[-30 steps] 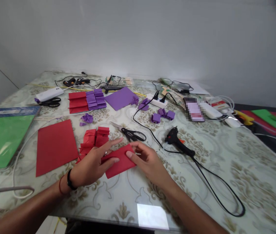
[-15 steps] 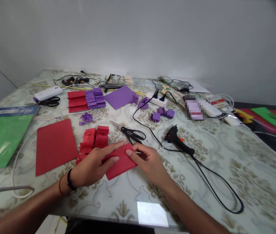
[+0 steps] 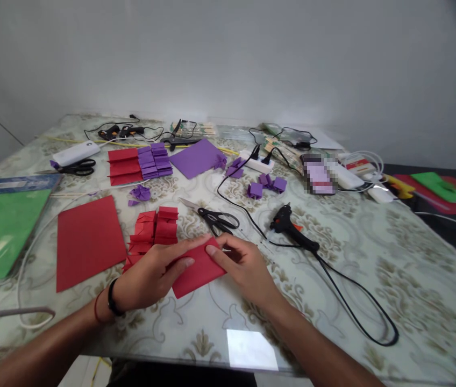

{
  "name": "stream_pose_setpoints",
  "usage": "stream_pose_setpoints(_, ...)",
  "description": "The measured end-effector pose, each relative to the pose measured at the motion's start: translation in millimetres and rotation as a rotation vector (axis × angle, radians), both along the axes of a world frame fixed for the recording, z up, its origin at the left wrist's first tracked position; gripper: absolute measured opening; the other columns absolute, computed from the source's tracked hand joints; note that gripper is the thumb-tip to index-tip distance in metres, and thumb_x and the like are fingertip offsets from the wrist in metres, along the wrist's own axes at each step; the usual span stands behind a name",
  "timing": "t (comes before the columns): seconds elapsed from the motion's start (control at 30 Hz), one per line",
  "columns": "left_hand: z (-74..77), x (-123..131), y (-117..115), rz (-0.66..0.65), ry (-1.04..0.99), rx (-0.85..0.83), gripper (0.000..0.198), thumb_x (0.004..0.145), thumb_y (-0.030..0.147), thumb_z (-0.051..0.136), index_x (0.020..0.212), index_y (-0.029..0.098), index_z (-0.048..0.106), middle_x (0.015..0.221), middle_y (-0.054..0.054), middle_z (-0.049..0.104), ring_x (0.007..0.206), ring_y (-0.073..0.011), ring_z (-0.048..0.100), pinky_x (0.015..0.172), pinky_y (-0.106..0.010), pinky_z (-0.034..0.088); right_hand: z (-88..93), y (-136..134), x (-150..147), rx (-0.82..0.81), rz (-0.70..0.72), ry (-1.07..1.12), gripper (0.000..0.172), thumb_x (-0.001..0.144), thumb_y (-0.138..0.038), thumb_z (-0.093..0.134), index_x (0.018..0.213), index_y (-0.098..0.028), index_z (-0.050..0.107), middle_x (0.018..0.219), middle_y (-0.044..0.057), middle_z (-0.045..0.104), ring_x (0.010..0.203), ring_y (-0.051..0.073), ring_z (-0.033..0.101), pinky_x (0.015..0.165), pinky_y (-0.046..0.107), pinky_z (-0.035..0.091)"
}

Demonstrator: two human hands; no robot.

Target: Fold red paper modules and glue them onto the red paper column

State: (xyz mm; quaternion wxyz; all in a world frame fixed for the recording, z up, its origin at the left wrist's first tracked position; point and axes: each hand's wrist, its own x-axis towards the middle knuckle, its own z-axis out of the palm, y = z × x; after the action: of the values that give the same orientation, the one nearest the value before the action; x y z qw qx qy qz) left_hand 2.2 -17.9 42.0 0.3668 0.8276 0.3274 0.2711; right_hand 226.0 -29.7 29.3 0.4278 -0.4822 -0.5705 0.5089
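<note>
A small red paper piece (image 3: 196, 273) lies flat on the table in front of me. My left hand (image 3: 151, 274) rests on its left part, fingers stretched out and pressing it down. My right hand (image 3: 244, 266) lies on its right edge, fingers bent, one fingertip pressing the paper near the top. Just behind my left hand sits a pile of folded red paper pieces (image 3: 153, 230). Black scissors (image 3: 214, 217) lie just beyond the paper.
A red sheet (image 3: 88, 239) and a green sheet (image 3: 0, 228) lie at left. A black glue gun (image 3: 292, 231) with a looping cable (image 3: 353, 301) is at right. Purple folded pieces (image 3: 155, 160), a purple sheet (image 3: 198, 157), a power strip (image 3: 258, 165) and a phone (image 3: 319, 177) are further back.
My right fingertip has slid a little leftward along the red paper's upper edge. My left hand stays pressed on the paper.
</note>
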Motion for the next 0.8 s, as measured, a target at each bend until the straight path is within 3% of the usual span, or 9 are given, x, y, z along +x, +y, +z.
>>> stream_pose_setpoints(0.33, 4.4, 1.5, -1.1, 0.098, -0.025, -0.086, 0.052, 0.106, 0.027, 0.059, 0.158, 0.025, 0.055, 0.158, -0.007, 0.059, 0.146, -0.0259, 0.058, 0.121, -0.038, 0.051, -1.4, -2.4, 1.5, 0.034, -0.094, 0.092, 0.025, 0.094, -0.04, 0.072, 0.079, -0.021, 0.071, 0.072, 0.0, 0.068, 0.061, 0.014, 0.057, 0.058, 0.023, 0.048)
stream_pose_setpoints(0.8, 6.8, 3.2, -1.0, 0.092, -0.125, -0.187, 0.044, 0.102, 0.025, 0.063, 0.146, 0.024, 0.068, 0.144, -0.007, 0.072, 0.129, -0.0265, 0.072, 0.112, -0.037, 0.059, -2.3, -5.0, 1.8, 0.08, -0.125, 0.029, 0.024, 0.095, -0.042, 0.07, 0.081, -0.022, 0.073, 0.074, 0.001, 0.07, 0.064, 0.017, 0.06, 0.061, 0.027, 0.05)
